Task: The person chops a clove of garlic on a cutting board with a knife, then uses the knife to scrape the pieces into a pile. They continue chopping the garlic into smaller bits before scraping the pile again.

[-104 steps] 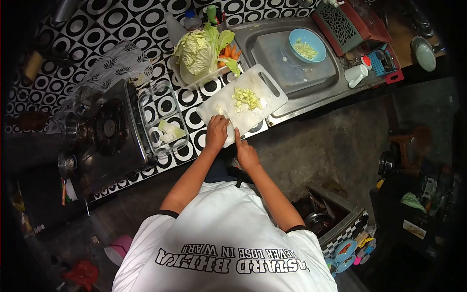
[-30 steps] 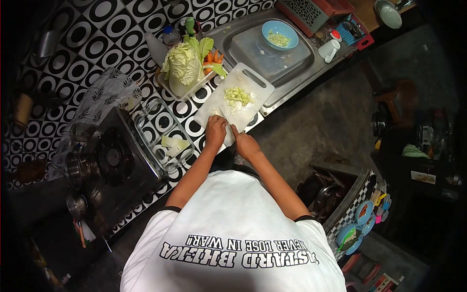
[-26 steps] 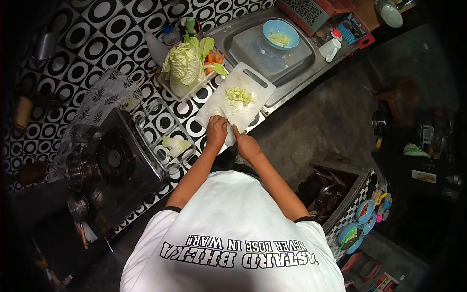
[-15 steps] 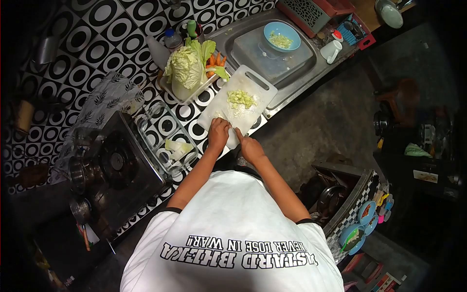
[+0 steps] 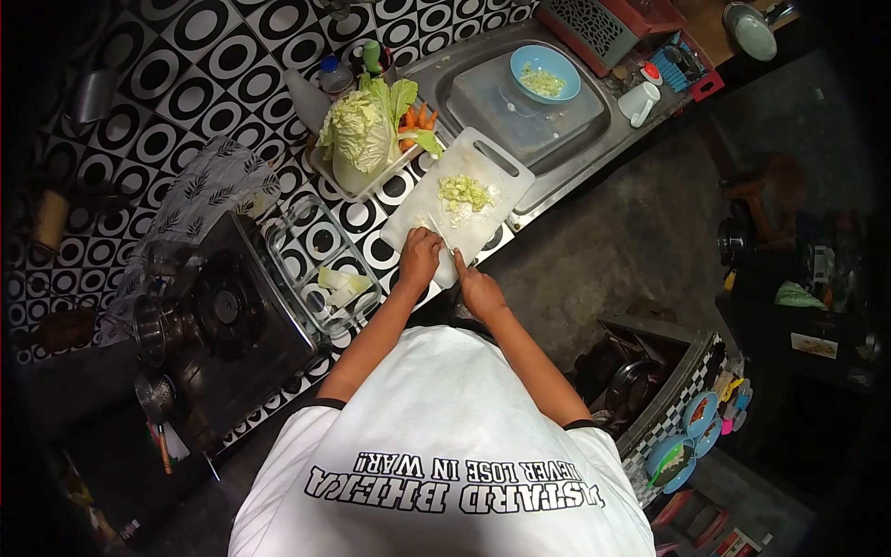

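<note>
A white cutting board (image 5: 501,200) lies at a slant on the tiled counter in front of me. My right hand (image 5: 481,292) is closed round a knife (image 5: 441,232), its thin blade pointing away across the board. Just left of the blade, my left hand (image 5: 420,257) has its fingers bent and pressed down on a pale piece of cabbage, mostly hidden under them. Beyond both hands, a small pile of chopped cabbage (image 5: 464,193) sits mid-board. A glass dish (image 5: 311,278) with a cabbage chunk (image 5: 342,286) in it stands left of my left hand.
Behind the board, a tray (image 5: 379,186) holds a whole napa cabbage (image 5: 362,135) and carrots (image 5: 418,121). At the sink (image 5: 599,116) a blue bowl (image 5: 571,84) contains chopped pieces. A white mug (image 5: 638,104) stands farther right. The stove (image 5: 246,348) is at left.
The whole view has shifted slightly. Both hands stay at the same part of the board, and the knife blade shows a little more clearly beside my left fingers.
</note>
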### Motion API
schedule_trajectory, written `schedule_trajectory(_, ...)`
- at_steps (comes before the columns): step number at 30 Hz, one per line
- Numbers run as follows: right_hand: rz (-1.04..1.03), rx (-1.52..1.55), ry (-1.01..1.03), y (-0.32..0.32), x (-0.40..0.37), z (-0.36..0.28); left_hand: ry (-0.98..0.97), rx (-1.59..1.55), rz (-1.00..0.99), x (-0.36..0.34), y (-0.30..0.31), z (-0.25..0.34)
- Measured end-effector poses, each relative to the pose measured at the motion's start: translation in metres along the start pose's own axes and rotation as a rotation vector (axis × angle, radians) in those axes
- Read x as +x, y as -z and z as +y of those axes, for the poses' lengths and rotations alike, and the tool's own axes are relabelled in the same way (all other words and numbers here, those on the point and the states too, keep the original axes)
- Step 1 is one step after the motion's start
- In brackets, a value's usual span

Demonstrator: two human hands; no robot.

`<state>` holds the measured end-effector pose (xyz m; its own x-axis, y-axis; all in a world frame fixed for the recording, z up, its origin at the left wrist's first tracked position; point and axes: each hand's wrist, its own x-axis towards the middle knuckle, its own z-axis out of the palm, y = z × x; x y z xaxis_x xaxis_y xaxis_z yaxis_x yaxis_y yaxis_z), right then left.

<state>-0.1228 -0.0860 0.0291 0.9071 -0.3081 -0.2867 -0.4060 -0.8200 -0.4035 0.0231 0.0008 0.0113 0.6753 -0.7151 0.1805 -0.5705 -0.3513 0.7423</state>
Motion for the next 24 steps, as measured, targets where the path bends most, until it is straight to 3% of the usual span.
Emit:
schedule_trajectory(6,0.047,0.003,0.012,-0.012,-0.002,0.001,-0.004,0.023,0.003,0.000,-0.001,0.000)
schedule_trajectory(24,-0.072,0.051,-0.107,0.003,-0.020,-0.018,0.011,0.060,-0.011,0.000,-0.001,0.001)
